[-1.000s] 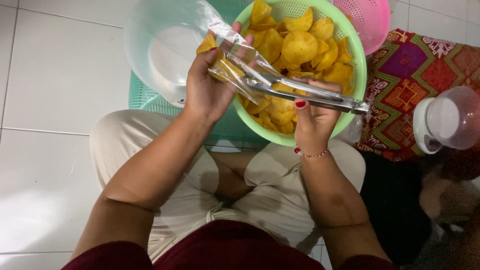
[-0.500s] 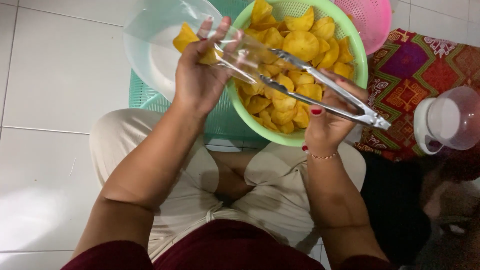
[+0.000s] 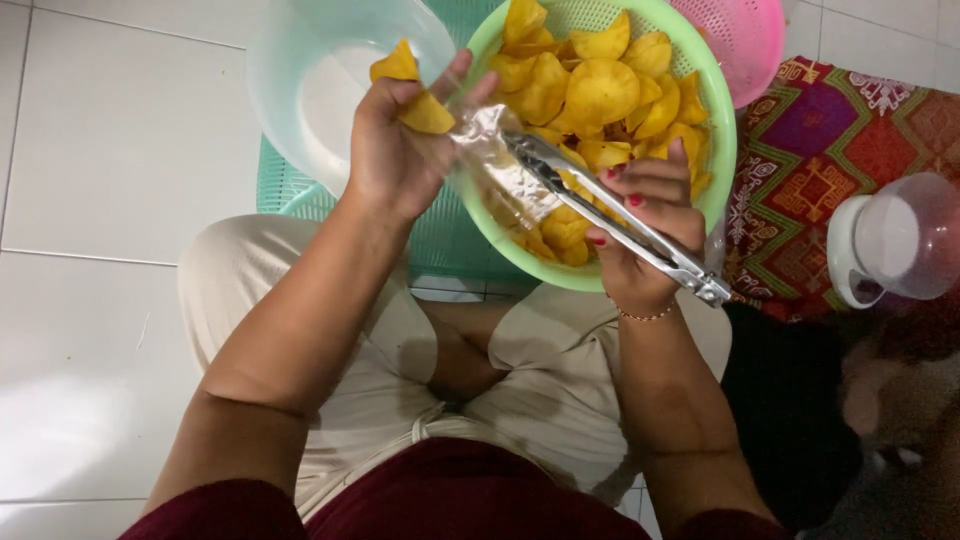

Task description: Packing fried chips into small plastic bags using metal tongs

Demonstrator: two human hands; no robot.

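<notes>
My left hand (image 3: 400, 150) grips a clear plastic bag (image 3: 500, 170) with a couple of yellow chips (image 3: 425, 112) in it, held above the left rim of the green basket. My right hand (image 3: 640, 225) holds metal tongs (image 3: 600, 205), squeezed together, with the tips pointing into the mouth of the bag. The green perforated basket (image 3: 722, 130) beneath both hands is heaped with yellow chips (image 3: 600, 90).
A clear plastic bowl (image 3: 300, 90) rests on a teal basket (image 3: 270, 190) to the left. A pink basket (image 3: 745, 35) sits at the back, a patterned cloth (image 3: 830, 150) to the right with a clear lidded jar (image 3: 895, 240). My crossed legs lie below on white floor tiles.
The tongs, spread open half a second ago, have closed and swung down toward the bag's mouth. My left hand kept the bag raised, and the chips sit deeper near my fingers.
</notes>
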